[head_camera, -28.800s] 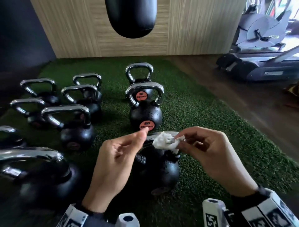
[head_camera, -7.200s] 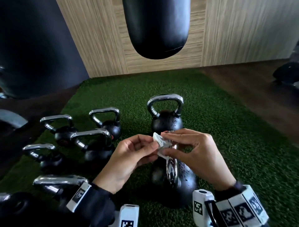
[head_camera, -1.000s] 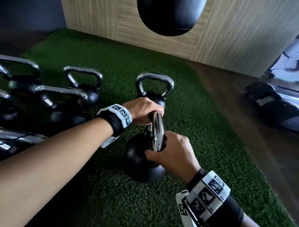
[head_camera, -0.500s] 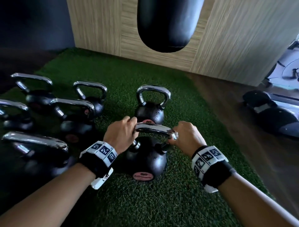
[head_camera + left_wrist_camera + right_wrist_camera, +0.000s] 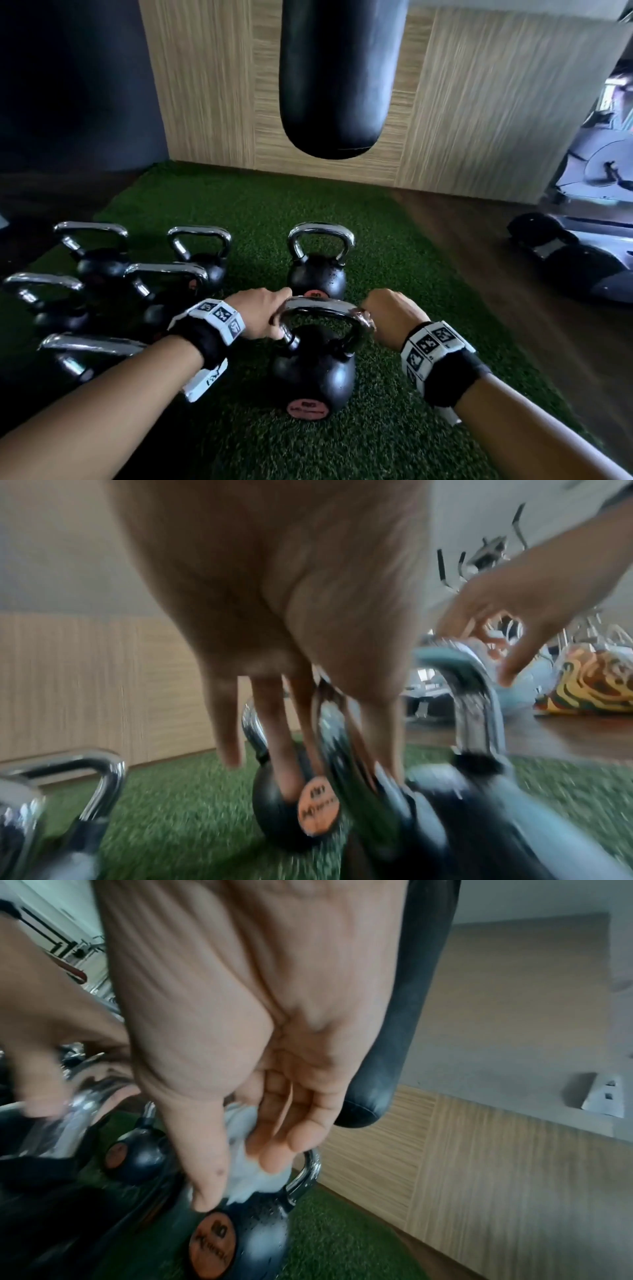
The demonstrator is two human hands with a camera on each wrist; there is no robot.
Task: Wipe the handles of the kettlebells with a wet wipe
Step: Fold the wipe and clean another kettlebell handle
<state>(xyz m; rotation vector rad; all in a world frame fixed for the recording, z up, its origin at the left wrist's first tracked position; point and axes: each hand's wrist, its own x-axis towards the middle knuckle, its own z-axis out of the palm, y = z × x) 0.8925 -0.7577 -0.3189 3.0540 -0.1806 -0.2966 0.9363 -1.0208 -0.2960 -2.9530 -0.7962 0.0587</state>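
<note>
The near black kettlebell (image 5: 313, 373) stands on green turf, its round red label facing me. Its chrome handle (image 5: 320, 306) runs left to right. My left hand (image 5: 263, 317) holds the handle's left corner; in the left wrist view, the left hand (image 5: 308, 764) has its thumb on one side of the bar and its fingers hanging down the other. My right hand (image 5: 388, 317) is at the handle's right corner. In the right wrist view, the right hand (image 5: 240, 1177) pinches a crumpled white wet wipe (image 5: 245, 1172) between thumb and fingers. The wipe is hidden in the head view.
A second kettlebell (image 5: 317, 281) stands just behind the near one. Several more kettlebells (image 5: 164, 287) crowd the turf to the left. A black punching bag (image 5: 337, 78) hangs above, before a wooden wall (image 5: 479, 102). A treadmill base (image 5: 582, 267) sits on dark floor at right.
A second ago the near kettlebell's handle pointed toward me; it has turned a quarter turn, label now facing me. Both hands have shifted to opposite ends of the handle.
</note>
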